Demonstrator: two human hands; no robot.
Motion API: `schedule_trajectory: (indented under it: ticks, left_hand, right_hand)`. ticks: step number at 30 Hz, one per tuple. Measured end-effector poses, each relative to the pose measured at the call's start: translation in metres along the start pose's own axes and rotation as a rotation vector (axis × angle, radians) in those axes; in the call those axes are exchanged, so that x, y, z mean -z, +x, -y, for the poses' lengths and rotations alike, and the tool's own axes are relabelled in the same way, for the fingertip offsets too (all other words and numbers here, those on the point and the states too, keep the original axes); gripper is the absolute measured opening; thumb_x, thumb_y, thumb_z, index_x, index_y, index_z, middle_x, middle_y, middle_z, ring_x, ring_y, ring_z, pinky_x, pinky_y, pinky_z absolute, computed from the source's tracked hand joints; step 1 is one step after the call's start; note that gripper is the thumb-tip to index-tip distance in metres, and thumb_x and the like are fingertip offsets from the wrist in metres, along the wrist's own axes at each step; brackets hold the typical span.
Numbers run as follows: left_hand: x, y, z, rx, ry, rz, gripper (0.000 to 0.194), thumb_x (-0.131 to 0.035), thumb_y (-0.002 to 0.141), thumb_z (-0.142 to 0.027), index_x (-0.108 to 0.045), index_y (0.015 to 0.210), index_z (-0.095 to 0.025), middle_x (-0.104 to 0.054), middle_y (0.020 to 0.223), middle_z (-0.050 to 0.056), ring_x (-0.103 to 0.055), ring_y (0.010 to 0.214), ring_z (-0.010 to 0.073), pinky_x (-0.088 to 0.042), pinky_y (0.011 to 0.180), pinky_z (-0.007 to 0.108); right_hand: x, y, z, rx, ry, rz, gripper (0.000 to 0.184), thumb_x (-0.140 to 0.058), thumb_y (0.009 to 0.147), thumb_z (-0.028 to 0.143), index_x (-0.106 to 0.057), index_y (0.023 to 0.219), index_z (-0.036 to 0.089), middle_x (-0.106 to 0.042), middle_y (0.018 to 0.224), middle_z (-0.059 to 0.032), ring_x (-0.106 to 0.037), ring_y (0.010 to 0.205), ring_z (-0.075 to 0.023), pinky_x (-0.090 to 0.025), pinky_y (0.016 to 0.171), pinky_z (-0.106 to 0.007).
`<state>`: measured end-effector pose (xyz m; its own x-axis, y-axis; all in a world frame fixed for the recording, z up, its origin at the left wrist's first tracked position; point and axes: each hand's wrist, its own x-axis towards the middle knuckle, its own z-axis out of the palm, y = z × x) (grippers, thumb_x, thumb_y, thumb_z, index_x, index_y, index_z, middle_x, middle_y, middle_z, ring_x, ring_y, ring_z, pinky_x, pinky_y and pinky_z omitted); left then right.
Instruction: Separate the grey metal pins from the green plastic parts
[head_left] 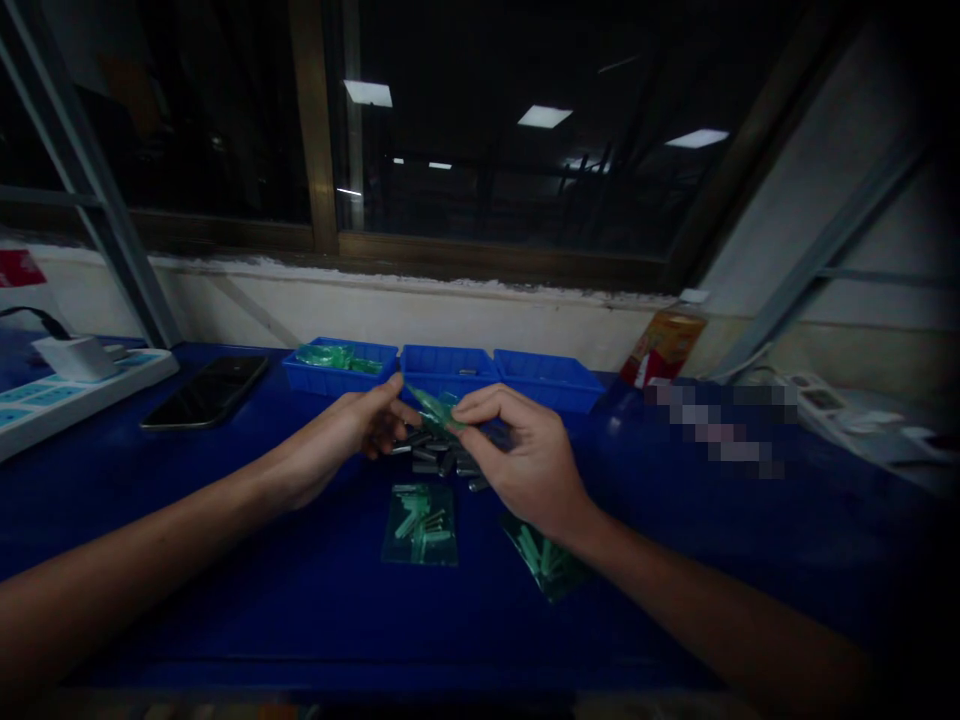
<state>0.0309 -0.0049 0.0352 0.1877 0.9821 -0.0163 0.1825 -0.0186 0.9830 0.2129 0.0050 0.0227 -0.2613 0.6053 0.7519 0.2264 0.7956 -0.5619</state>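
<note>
Blue table bears phone, trays, bottle around the hands.

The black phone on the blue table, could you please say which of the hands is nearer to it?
Left. The left hand is to the right of the phone, apart from it; the right hand is farther right, pinching a green bag.
</note>
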Motion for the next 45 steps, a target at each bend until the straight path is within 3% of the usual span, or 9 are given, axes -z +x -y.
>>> schedule_trajectory:
  ticks: [3, 6, 12, 18, 24, 28, 32, 38, 45]
  left_hand:
    - [0.001, 0.0, -0.002, 0.068, -0.131, 0.056, 0.058, -0.032, 0.077, -0.064, -0.061, 0.076, -0.014, -0.057, 0.07, 0.004, -0.047, 0.058, 0.0138, -0.034, 0.056, 0.027]
    - [0.0, 0.0, -0.001, 0.016, -0.116, 0.069, 0.035, -0.053, 0.075, -0.047, -0.059, 0.07, -0.013, -0.054, 0.067, 0.001, -0.046, 0.058, 0.0113, -0.034, 0.055, 0.023]
    - [-0.002, -0.003, -0.002, -0.02, -0.06, 0.139, 0.015, -0.059, 0.073, -0.027, -0.058, 0.072, -0.012, -0.048, 0.064, -0.001, -0.04, 0.053, 0.0069, -0.029, 0.044, 0.017]
    - [0.003, 0.001, -0.004, -0.108, -0.074, 0.037, 0.013, -0.057, 0.076, -0.027, -0.054, 0.077, -0.014, -0.049, 0.066, -0.001, -0.044, 0.054, 0.0066, -0.036, 0.044, 0.015]
    - [0.009, 0.007, 0.003, -0.466, 0.131, -0.242, 0.012, -0.052, 0.078, -0.023, -0.044, 0.085, -0.017, -0.051, 0.076, 0.0, -0.052, 0.063, 0.0111, -0.045, 0.051, 0.022]
    - [0.0, -0.005, 0.004, -0.689, 0.445, -0.191, 0.009, -0.047, 0.081, -0.018, -0.047, 0.089, -0.017, -0.054, 0.093, 0.004, -0.054, 0.083, 0.0154, -0.046, 0.071, 0.028]
    - [-0.002, -0.013, -0.001, -0.839, 0.688, -0.024, 0.015, -0.043, 0.08, -0.007, -0.052, 0.086, -0.018, -0.051, 0.107, 0.006, -0.047, 0.105, 0.0176, -0.038, 0.091, 0.035]
    - [0.004, -0.005, 0.002, -0.799, 0.797, -0.073, 0.018, -0.046, 0.078, -0.009, -0.059, 0.086, -0.018, -0.039, 0.12, 0.007, -0.036, 0.117, 0.0217, -0.029, 0.1, 0.041]
    - [0.004, -0.003, -0.001, -0.35, 0.402, -0.085, 0.031, -0.046, 0.08, -0.042, -0.062, 0.086, -0.016, -0.054, 0.098, 0.008, -0.047, 0.097, 0.0235, -0.039, 0.079, 0.036]
  right_hand:
    - [0.002, -0.002, 0.005, 0.245, -0.14, 0.075, 0.013, -0.05, 0.075, 0.008, -0.058, 0.072, 0.018, -0.061, 0.079, -0.0017, -0.057, 0.074, -0.0113, -0.045, 0.067, -0.027]
    - [0.004, -0.002, 0.008, 0.356, -0.215, 0.149, 0.014, -0.048, 0.076, 0.008, -0.057, 0.074, 0.019, -0.06, 0.075, -0.0012, -0.054, 0.074, -0.0119, -0.044, 0.07, -0.028]
    - [0.003, -0.001, 0.006, 0.405, -0.298, 0.352, 0.012, -0.044, 0.077, 0.009, -0.051, 0.073, 0.018, -0.055, 0.073, -0.0019, -0.049, 0.071, -0.0124, -0.041, 0.069, -0.029]
    - [0.005, 0.002, 0.005, 0.317, -0.321, 0.202, 0.018, -0.046, 0.073, 0.008, -0.04, 0.061, 0.019, -0.052, 0.071, -0.0007, -0.048, 0.07, -0.0121, -0.039, 0.066, -0.028]
    - [0.006, 0.008, 0.012, -0.155, -0.094, 0.111, 0.031, -0.048, 0.08, 0.043, -0.049, 0.061, 0.018, -0.05, 0.061, 0.0002, -0.048, 0.061, -0.0115, -0.037, 0.057, -0.027]
    - [0.001, 0.008, 0.007, -0.653, 0.41, 0.322, 0.059, -0.025, 0.081, 0.063, -0.058, 0.068, 0.016, -0.055, 0.057, -0.0037, -0.051, 0.052, -0.0122, -0.035, 0.048, -0.026]
    - [0.0, 0.008, 0.003, -0.78, 0.632, 0.216, 0.037, -0.048, 0.077, 0.051, -0.055, 0.066, 0.016, -0.056, 0.059, -0.0031, -0.052, 0.053, -0.0115, -0.038, 0.049, -0.026]
    - [-0.002, 0.009, 0.0, -0.637, 0.47, 0.127, 0.01, -0.055, 0.072, 0.026, -0.049, 0.071, 0.018, -0.053, 0.06, 0.0014, -0.05, 0.052, -0.0092, -0.038, 0.049, -0.024]
    - [-0.002, 0.003, -0.005, -0.151, -0.043, 0.104, 0.012, -0.049, 0.077, 0.021, -0.051, 0.089, 0.02, -0.052, 0.068, 0.0025, -0.05, 0.06, -0.0102, -0.041, 0.057, -0.026]
